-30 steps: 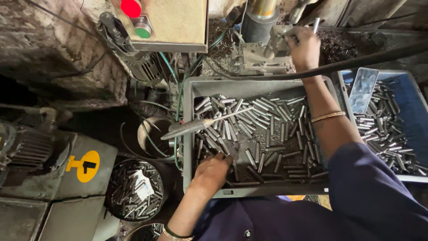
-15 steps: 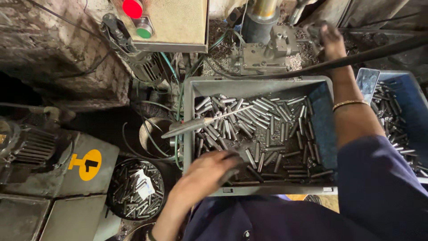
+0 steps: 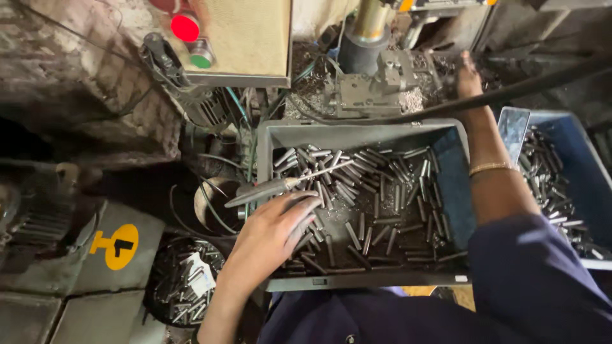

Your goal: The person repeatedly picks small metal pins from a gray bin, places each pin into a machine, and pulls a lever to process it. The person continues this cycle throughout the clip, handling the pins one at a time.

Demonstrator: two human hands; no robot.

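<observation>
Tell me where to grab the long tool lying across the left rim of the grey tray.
Probably take the long tool by its thick handle end, which overhangs the grey tray rim at left. Come from the left and above: that end is free, while the thin shaft lies across the metal pins. The left hand is nearest.

two hands [image 3: 274, 236], one grey tray [image 3: 357, 136] of many metal rods [image 3: 376, 204], one blue bin [image 3: 590, 185], two round buttons [image 3: 185, 28]
</observation>
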